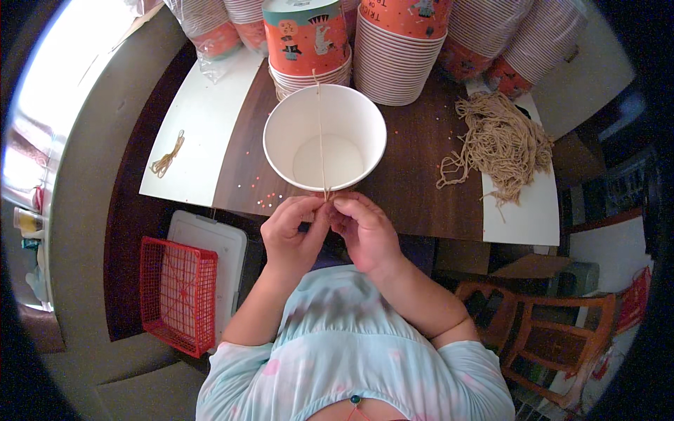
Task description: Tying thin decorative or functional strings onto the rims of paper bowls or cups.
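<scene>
Pinched together on cord (321, 133): left hand (293, 228), right hand (368, 231), at white tub's (351, 137) near rim. Cord spans mouth. Tub near worktop's (428, 182) front edge; cord heap (504, 140) by right edge.

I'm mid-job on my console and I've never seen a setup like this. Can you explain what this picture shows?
There is no machine: you see a person's bare left hand and right hand. The single picture comes from a wide fisheye camera on that person's head, looking down, so straight edges bend.

Both hands pinch a thin tan string at the near rim of a round white paper bucket; the string runs across its mouth. On the brown and white table stand stacked orange paper buckets. A tangled pile of tan cord lies to the right, a small looped tan bundle to the left.
</scene>
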Motion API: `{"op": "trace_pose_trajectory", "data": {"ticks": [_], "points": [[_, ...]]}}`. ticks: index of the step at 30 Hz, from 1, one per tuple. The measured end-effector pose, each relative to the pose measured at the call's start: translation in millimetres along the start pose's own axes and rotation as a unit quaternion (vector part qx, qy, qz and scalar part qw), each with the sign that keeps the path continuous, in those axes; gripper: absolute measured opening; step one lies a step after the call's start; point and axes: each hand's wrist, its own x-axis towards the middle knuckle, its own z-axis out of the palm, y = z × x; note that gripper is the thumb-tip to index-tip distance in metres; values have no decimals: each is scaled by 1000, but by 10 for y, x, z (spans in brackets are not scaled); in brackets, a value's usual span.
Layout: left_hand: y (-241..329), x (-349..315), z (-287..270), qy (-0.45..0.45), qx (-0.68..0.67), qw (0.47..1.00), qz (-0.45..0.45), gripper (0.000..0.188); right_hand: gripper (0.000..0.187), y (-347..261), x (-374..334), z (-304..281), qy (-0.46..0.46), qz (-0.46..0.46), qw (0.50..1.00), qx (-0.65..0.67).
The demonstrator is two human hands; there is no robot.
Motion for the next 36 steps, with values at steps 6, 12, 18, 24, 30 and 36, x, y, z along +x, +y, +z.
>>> {"op": "trace_pose_trajectory", "data": {"ticks": [6, 12, 18, 24, 30, 36], "points": [[-58, -30, -12, -16, -29, 997, -71, 10, 18, -92, 46, 61, 12, 35, 999, 15], [-49, -25, -80, -44, -55, 995, -76, 5, 14, -93, 72, 63, -16, 100, 995, 15], [-37, -10, -144, -19, -148, 977, -155, 5, 21, -106, 147, -51, -66, 123, 989, 57], [-75, 1, -157, -28, -105, 984, -142, 7, 23, -214, 119, -12, -35, 42, 996, -70], [-62, 15, -136, -28, -154, 974, -166, 8, 19, -312, 73, -76, -36, -52, 968, -242], [-116, -1, -108, -24, -191, 964, -184, 8, 19, -277, 55, -45, -32, -29, 978, -206]]}}
